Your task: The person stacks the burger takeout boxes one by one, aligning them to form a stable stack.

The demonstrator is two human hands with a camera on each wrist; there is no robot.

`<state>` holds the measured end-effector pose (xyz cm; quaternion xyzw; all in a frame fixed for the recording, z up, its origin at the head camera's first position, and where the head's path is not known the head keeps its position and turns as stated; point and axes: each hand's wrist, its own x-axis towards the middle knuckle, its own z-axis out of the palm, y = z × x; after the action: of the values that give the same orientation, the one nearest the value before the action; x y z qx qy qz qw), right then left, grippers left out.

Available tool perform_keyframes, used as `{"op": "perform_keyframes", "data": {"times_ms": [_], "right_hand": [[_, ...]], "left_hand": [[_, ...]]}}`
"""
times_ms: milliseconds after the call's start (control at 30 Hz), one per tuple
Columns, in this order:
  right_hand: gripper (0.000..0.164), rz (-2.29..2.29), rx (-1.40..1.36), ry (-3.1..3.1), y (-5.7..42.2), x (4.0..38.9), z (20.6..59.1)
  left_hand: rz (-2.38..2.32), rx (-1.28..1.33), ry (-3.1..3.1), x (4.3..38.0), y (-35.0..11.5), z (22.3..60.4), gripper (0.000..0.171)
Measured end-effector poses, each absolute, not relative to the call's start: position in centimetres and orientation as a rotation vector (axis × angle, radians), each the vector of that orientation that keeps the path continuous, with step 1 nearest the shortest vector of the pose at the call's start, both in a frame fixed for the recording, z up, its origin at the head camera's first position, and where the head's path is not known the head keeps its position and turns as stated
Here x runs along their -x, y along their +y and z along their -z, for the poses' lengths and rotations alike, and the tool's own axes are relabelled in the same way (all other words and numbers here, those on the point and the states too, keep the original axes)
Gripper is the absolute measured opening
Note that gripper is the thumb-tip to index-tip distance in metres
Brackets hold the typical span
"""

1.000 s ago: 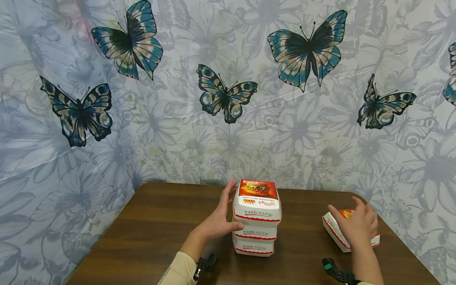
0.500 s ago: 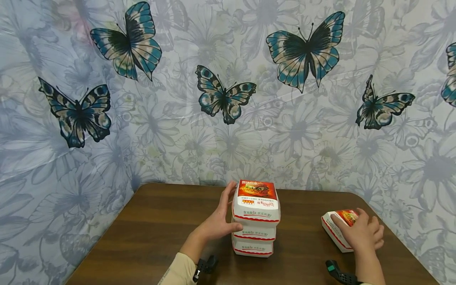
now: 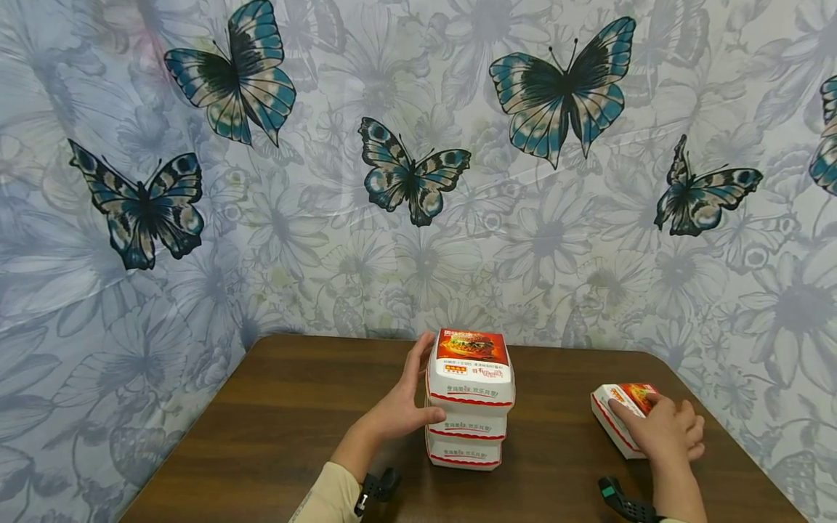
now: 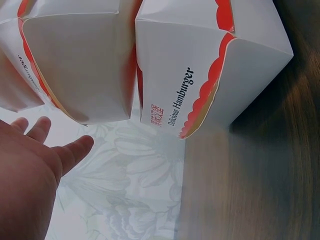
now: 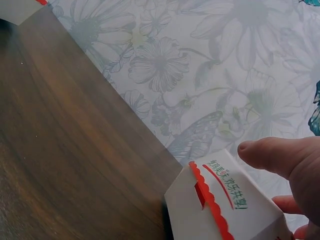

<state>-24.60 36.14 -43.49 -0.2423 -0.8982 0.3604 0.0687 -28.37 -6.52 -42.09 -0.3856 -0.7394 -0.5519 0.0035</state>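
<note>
Three white hamburger boxes (image 3: 472, 392) with red scalloped edges stand stacked on the wooden table; the top lid carries a burger picture. My left hand (image 3: 392, 412) is at the left side of this stack, thumb across the front by the middle box and fingers reaching up along the side. In the left wrist view its fingers (image 4: 75, 150) extend loosely near the boxes' walls. To the right, a single hamburger box (image 3: 613, 421) lies on the table under my right hand (image 3: 667, 428), thumb on its left edge and fingers bent over its right side, partly hiding the lid.
The dark wooden table (image 3: 294, 421) ends at a wall covering (image 3: 549, 283) printed with flowers and butterflies. Bare tabletop (image 3: 549, 428) lies between the stack and the single box. Each wrist wears a dark strap.
My right hand has shifted slightly right and down over the single box, its fingers lowering onto the far right side. The left hand and the stack stay put.
</note>
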Motion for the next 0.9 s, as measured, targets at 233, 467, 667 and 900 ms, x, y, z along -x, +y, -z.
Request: {"op": "perform_keyframes", "data": {"times_ms": [233, 467, 667, 900], "right_hand": [[0.093, -1.072, 0.691, -2.714, 36.19, 24.65, 43.50], [0.089, -1.092, 0.653, -2.738, 36.30, 24.67, 43.68], [0.092, -1.024, 0.572, -2.839, 36.38, 24.90, 43.65], [0.095, -0.959, 0.493, -2.914, 36.21, 25.33, 43.62]], "left_hand": [[1.749, 1.189, -2.332, 28.39, -6.50, 42.14, 0.121], [1.738, 1.201, -2.321, 28.24, -6.44, 41.98, 0.118], [1.751, 1.196, -2.334, 28.22, -6.40, 41.76, 0.117], [1.741, 1.202, -2.331, 28.20, -6.45, 41.71, 0.117]]}}
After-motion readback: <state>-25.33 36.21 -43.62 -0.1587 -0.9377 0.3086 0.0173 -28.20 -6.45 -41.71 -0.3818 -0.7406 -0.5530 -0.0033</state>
